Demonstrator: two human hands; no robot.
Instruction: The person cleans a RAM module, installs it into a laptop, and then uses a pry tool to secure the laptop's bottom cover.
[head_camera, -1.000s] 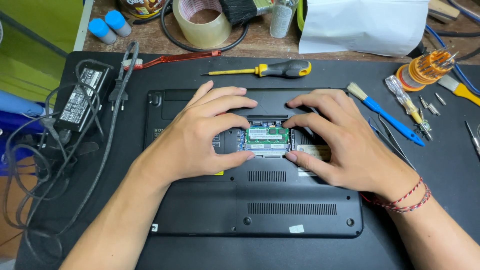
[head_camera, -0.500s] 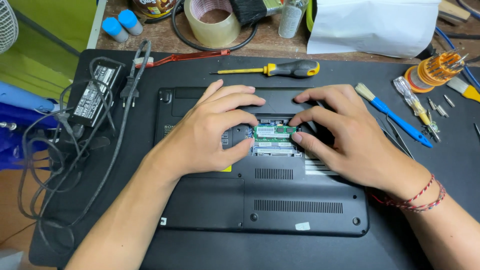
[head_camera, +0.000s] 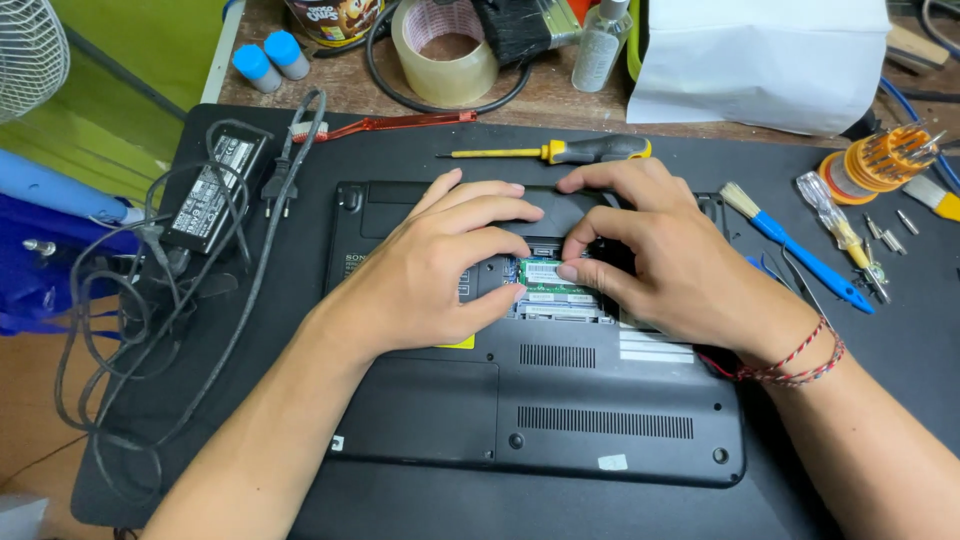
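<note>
A black laptop (head_camera: 560, 420) lies upside down on a black mat, its small memory bay uncovered. A green memory module (head_camera: 548, 277) sits in that bay. My left hand (head_camera: 430, 265) rests on the laptop's base, thumb pressing at the module's left edge and fingers spread over the bay's upper rim. My right hand (head_camera: 665, 255) lies across the right side of the bay, its fingertips touching the module's top right edge. A red braided band circles the right wrist. Neither hand has lifted the module.
A yellow-and-black screwdriver (head_camera: 560, 152) lies just above the laptop. A blue-handled brush (head_camera: 800, 258), a clear-handled driver (head_camera: 835, 225) and an orange bit holder (head_camera: 875, 160) sit to the right. A power adapter (head_camera: 215, 190) with tangled cable is at left; a tape roll (head_camera: 445, 50) behind.
Both hands have drawn closer together over the memory bay; my right fingertips now pinch at the module's top right edge. The camera view shifted slightly, moving the laptop right.
</note>
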